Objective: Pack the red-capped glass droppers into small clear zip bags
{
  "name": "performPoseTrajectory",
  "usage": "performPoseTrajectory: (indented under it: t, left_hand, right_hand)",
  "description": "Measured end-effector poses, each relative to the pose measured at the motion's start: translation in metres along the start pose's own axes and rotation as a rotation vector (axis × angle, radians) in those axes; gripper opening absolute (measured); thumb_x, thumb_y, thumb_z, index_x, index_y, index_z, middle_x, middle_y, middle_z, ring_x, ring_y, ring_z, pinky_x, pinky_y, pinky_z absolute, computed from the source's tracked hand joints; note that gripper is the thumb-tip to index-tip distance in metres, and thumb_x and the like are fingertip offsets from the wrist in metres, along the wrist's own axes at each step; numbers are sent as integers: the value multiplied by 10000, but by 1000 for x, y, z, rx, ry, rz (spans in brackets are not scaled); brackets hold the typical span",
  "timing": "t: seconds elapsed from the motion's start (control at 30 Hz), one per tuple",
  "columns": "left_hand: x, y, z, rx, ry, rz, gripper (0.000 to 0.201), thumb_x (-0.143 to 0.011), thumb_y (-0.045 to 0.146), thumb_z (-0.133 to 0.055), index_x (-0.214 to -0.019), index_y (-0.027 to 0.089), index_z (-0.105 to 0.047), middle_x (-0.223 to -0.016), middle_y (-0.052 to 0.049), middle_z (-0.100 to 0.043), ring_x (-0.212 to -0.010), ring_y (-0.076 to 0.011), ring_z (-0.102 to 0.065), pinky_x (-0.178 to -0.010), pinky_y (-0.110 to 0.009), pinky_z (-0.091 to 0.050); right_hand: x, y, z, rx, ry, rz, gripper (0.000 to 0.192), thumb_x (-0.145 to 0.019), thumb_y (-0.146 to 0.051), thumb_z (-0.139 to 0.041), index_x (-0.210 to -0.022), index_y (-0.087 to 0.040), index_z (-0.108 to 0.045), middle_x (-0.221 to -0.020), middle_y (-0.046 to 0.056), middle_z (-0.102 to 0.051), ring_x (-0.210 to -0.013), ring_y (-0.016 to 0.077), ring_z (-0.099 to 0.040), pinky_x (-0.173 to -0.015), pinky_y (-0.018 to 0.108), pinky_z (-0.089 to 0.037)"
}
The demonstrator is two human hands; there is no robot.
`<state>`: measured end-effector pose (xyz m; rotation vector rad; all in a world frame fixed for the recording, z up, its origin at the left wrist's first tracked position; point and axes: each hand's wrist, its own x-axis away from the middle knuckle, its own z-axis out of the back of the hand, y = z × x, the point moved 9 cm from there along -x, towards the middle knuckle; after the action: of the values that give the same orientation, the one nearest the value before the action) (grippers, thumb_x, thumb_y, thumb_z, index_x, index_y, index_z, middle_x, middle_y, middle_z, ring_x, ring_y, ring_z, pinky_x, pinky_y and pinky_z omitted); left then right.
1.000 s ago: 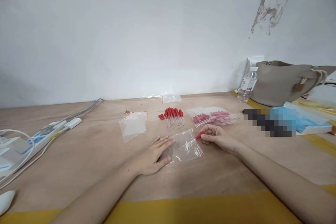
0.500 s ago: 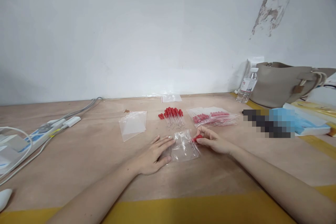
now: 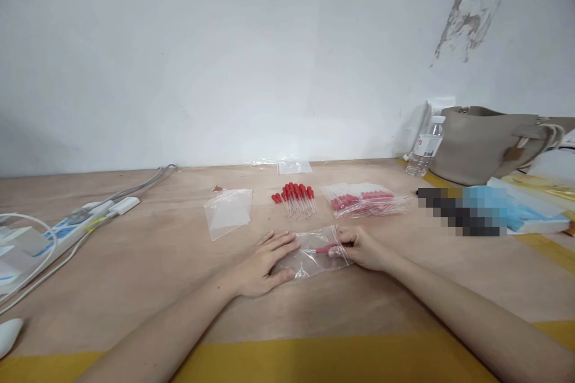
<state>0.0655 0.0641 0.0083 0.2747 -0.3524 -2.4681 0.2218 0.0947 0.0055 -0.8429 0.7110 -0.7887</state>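
Right hand [image 3: 362, 248] has pushed the pinched red-capped dropper [image 3: 324, 249] inside the clear bag [image 3: 309, 257]; left hand [image 3: 265, 263] stays flat, open on it

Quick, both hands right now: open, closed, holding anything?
Left hand: open, flat, pressing down the clear bag.
Right hand: closed on the red-bulbed dropper, which lies partly inside the bag's mouth.

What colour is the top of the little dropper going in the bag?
Red; the dropper shows best in the head view.
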Motion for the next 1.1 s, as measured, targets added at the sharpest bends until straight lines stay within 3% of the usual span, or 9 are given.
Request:
performPoseTrajectory:
  t: [0.07, 0.2, 0.3, 0.4, 0.5, 0.6, 0.8, 0.97, 1.1]
  left_hand:
    - [1, -2, -1, -7, 1, 4, 531, -872, 459, -405, -1347, 267, -263, -1426, -50, -217, -1308, -229, -179, -1069, -464, -127]
    - [1, -5, 0, 19, 46, 9, 517, -857, 448, -438, -1322, 254, -323, -1425, -65, -208, -1308, -258, -164, -1048, -456, -204]
    - [2, -3, 3, 61, 92, 9, 519, -845, 416, -469, -1308, 224, -335, -1380, -87, -282, -1289, -255, -214, -1034, -422, -259]
    - [2, -1, 8, 101, 123, 12, 533, -828, 399, -495, -1291, 211, -308, -1324, -101, -353, -1226, -254, -324, -1016, -428, -287]
    - [1, 3, 11, 137, 129, -11, 450, -815, 363, -515, -1205, 214, -346, -1257, -93, -426, -1149, -244, -412, -1007, -442, -290]
    - [0, 3, 11, 142, 116, -10, 340, -812, 344, -520, -1099, 211, -394, -1250, -96, -431, -1167, -245, -392, -996, -443, -293]
    - [1, 6, 13, 173, 111, -5, 231, -810, 331, -518, -962, 204, -400, -1236, -105, -430, -1143, -231, -410, -965, -415, -324]
    - [1, 6, 15, 188, 108, -3, 212, -802, 337, -525, -903, 201, -397, -1220, -105, -442, -1147, -236, -408, -958, -401, -324]
    - [1, 6, 14, 176, 108, 1, 201, -806, 350, -523, -855, 200, -399, -1209, -100, -454, -1155, -225, -400, -956, -385, -330]
  right_hand:
    - [0, -6, 0, 38, 4, 19, 213, -726, -370, -571, -722, -193, -688, -774, 22, -630, -729, 139, -557, -656, 244, -423]
    - [0, 12, 8, -34, 65, -125, 223, -711, -364, -557, -765, -180, -671, -611, -9, -601, -527, 105, -499, -502, 212, -390]
    - [1, 25, 37, 23, 305, -176, 177, -682, -326, -572, -738, -173, -641, -588, -10, -599, -483, 103, -483, -456, 209, -369]
    - [-1, 20, 63, 176, 499, -136, 141, -669, -294, -571, -730, -181, -630, -662, 12, -630, -533, 124, -521, -493, 232, -396]
    - [-16, 9, 68, 286, 495, -96, 125, -654, -268, -576, -725, -194, -649, -673, 21, -644, -588, 151, -557, -564, 264, -424]
    - [-41, 8, 66, 400, 447, -153, 122, -645, -232, -580, -724, -200, -668, -680, 38, -660, -646, 174, -586, -631, 281, -433]
    - [-92, 35, 62, 491, 413, -306, 216, -702, -217, -534, -857, -160, -673, -763, 72, -676, -741, 193, -613, -678, 269, -439]
    - [-118, 55, 62, 479, 449, -343, 329, -768, -209, -475, -1063, -131, -598, -1030, 111, -633, -953, 200, -575, -819, 273, -408]
    - [-128, 64, 60, 475, 477, -364, 284, -797, -283, -462, -970, -132, -629, -1064, 144, -610, -1022, 233, -536, -860, 312, -378]
